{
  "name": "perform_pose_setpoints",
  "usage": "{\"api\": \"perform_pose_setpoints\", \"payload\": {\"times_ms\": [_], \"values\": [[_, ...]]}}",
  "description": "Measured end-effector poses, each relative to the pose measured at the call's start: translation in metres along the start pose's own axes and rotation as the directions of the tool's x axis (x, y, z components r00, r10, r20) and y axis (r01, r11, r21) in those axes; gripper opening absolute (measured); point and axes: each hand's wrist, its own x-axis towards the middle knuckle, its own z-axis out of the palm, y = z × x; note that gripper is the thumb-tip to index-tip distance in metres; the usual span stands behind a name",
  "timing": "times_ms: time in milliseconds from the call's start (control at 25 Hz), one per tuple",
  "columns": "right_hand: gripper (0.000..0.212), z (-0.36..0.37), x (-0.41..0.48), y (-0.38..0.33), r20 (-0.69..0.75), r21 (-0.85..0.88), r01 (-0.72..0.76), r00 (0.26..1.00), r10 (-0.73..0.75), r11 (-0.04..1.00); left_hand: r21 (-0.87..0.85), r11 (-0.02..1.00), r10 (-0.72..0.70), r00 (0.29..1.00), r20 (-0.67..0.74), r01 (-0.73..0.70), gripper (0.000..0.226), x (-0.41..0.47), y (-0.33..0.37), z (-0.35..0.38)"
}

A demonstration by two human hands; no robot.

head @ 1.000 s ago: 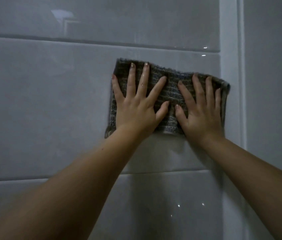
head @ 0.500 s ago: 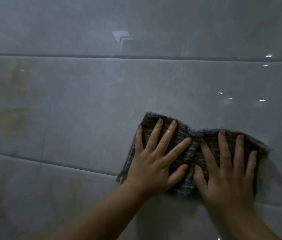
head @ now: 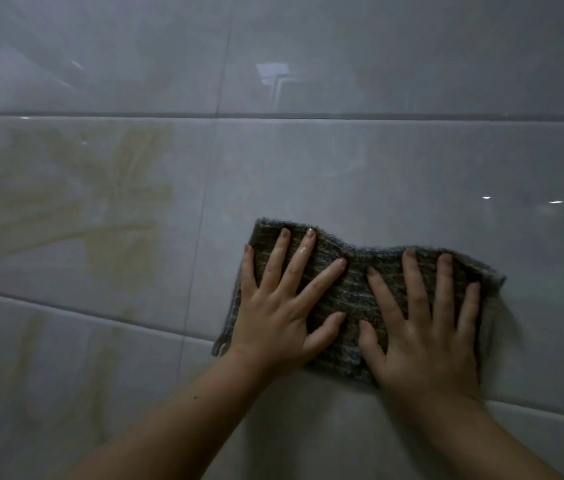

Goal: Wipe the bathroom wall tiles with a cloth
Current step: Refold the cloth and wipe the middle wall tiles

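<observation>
Cloth (head: 353,292) spread flat on wall tiles (head: 308,181), pinned by left hand (head: 273,317) and right hand (head: 425,341), fingers splayed, nothing clenched; risk: cloth bunching or slipping off the glossy tile.

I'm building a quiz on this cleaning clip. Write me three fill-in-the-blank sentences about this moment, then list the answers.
1. Both hands press a grey ____ flat against the wall tiles.
2. The fingers of the left hand and right hand are spread, not ____.
3. The yellowish stain on the tiles lies to the ____ of the hands.

Missing words: cloth; curled; left
</observation>
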Motion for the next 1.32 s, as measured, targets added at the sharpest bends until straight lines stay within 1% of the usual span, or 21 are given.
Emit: {"api": "perform_pose_setpoints", "payload": {"times_ms": [160, 360, 520, 640, 760, 840, 960, 1080, 1200, 1320], "values": [[0.061, 0.010, 0.022, -0.053, 0.018, -0.026, 0.007, 1.000, -0.007, 1.000, 0.007, 1.000, 0.001, 1.000, -0.001, -0.001, 0.064, -0.009, -0.058, -0.003], [0.063, 0.025, 0.041, -0.114, -0.015, -0.033, -0.024, 1.000, 0.023, 0.999, 0.007, 1.000, -0.004, 0.999, -0.048, 0.004, 0.063, -0.017, -0.120, -0.005], [0.063, 0.034, 0.059, -0.173, -0.014, -0.030, -0.027, 1.000, 0.026, 0.999, 0.015, 1.000, 0.000, 0.999, -0.044, 0.000, 0.064, -0.028, -0.179, -0.010], [0.060, 0.043, 0.080, -0.218, -0.016, -0.030, -0.016, 1.000, 0.015, 0.999, 0.013, 0.999, 0.033, 0.998, -0.050, -0.032, 0.064, -0.031, -0.231, -0.014], [0.060, 0.051, 0.118, -0.246, -0.025, -0.039, -0.058, 0.998, 0.057, 0.998, 0.026, 0.997, 0.071, 0.995, -0.065, -0.069, 0.063, -0.007, -0.274, -0.016], [0.060, 0.056, 0.151, -0.257, -0.030, -0.042, -0.104, 0.994, 0.103, 0.994, 0.013, 0.998, 0.064, 0.995, -0.082, -0.063, 0.063, 0.021, -0.299, -0.017], [0.061, 0.062, 0.210, -0.277, -0.002, -0.034, -0.131, 0.991, 0.131, 0.991, 0.001, 1.000, 0.023, 0.997, -0.070, -0.023, 0.064, 0.063, -0.344, -0.025], [0.063, 0.066, 0.266, -0.303, 0.073, -0.017, -0.104, 0.992, 0.105, 0.994, 0.001, 0.999, -0.052, 0.998, -0.021, 0.052, 0.066, 0.083, -0.395, -0.034], [0.062, 0.071, 0.277, -0.329, 0.088, -0.007, -0.094, 0.992, 0.094, 0.996, -0.008, 0.996, -0.093, 0.995, -0.031, 0.093, 0.066, 0.075, -0.416, -0.036], [0.060, 0.071, 0.235, -0.339, 0.043, -0.018, -0.009, 0.999, 0.010, 1.000, -0.030, 0.998, -0.053, 0.997, -0.061, 0.051, 0.066, 0.050, -0.409, -0.033]]}}
